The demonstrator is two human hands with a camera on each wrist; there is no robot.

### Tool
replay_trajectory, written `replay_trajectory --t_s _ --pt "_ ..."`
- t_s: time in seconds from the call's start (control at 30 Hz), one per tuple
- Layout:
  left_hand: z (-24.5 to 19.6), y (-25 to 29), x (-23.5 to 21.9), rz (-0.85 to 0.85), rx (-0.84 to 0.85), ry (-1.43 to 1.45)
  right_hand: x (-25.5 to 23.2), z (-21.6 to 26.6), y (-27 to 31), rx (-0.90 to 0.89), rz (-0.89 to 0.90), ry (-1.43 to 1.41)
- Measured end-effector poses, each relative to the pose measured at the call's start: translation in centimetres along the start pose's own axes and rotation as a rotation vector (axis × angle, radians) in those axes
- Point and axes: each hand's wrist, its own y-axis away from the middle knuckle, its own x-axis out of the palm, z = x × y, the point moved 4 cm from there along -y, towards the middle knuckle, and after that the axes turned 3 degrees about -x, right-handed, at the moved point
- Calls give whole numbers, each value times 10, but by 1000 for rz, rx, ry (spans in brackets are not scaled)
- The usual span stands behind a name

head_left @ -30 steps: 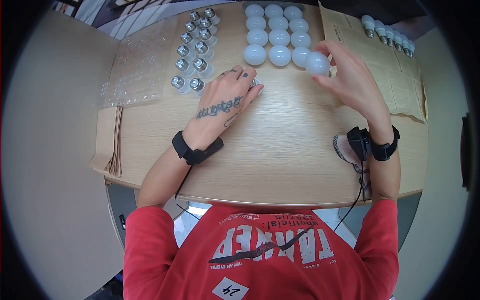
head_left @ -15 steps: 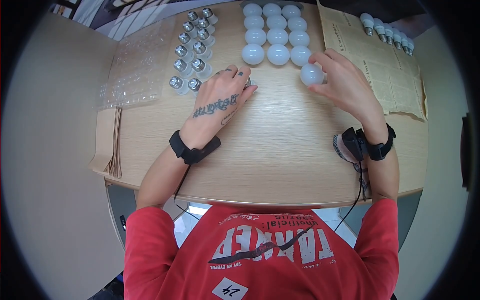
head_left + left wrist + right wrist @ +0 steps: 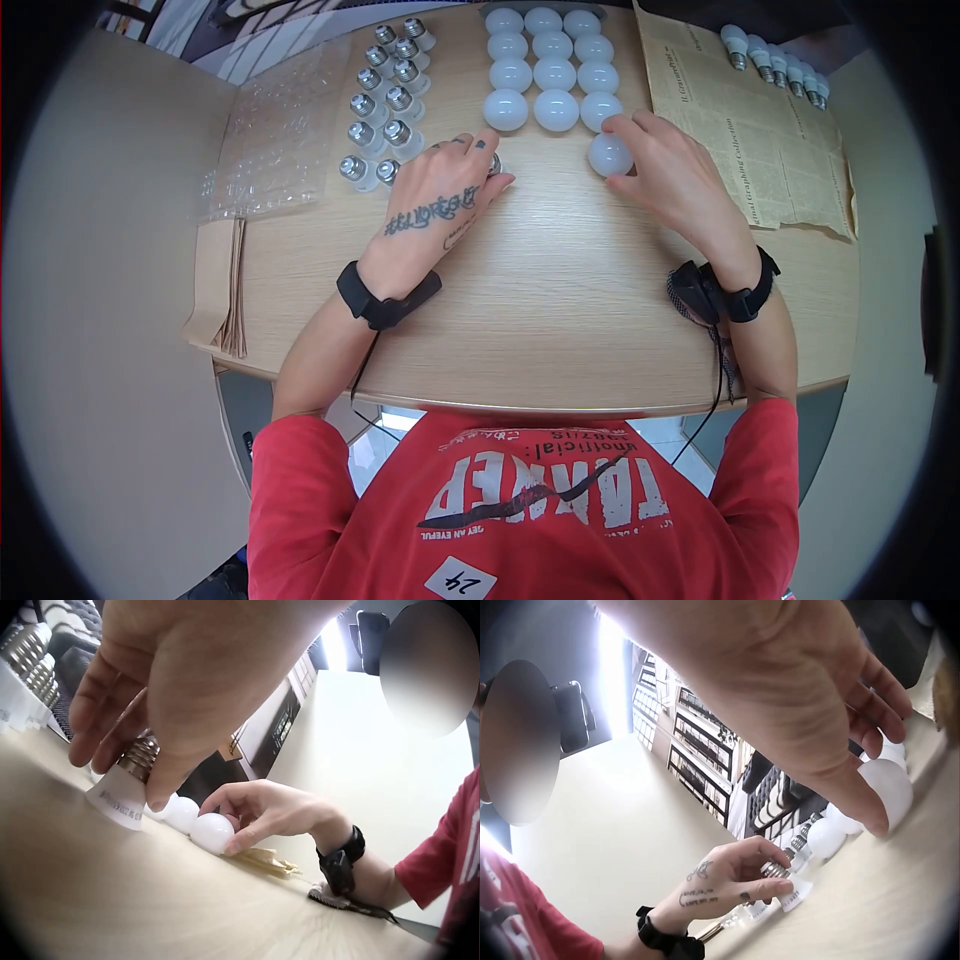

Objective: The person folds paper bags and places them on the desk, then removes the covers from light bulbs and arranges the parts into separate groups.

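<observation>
In the left wrist view, my left hand [image 3: 432, 200] pinches a bulb base [image 3: 120, 799], a white housing with a silver screw cap pointing up, standing right at the tabletop. From the head, the hand mostly hides it. My right hand [image 3: 682, 178] holds a round white bulb cover [image 3: 609, 155] between thumb and fingers, low over the table just in front of the cover rows. Left of my left hand stand two columns of bulb bases [image 3: 397, 133] with screw caps up. Rows of white bulb covers [image 3: 555, 110] sit ahead, between the hands.
Clear plastic packaging [image 3: 275, 130] lies at the left, with folded brown paper [image 3: 215, 285] near the left edge. Printed brown paper [image 3: 745, 140] covers the right back, several whole bulbs [image 3: 775, 65] lying at its far side. A cable [image 3: 712, 400] trails from each wrist camera.
My right hand has moved left and slightly down with the bulb cover, away from the printed paper. My left hand stays nearly in place, still gripping the bulb base.
</observation>
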Motion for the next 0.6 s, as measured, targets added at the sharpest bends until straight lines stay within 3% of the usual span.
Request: replay_trajectory --t_s 0.17,0.33,0.5,0.6 --pt "2 -10 -27 7 50 -12 0 3 1 -15 -5 -7" --pt "33 -62 -65 -68 149 -26 0 5 0 -23 -12 -11" --pt "78 -118 -60 -60 367 -56 4 3 0 -57 -48 -39" --pt "87 -131 -55 -233 571 -113 3 4 -1 -54 -50 -62"
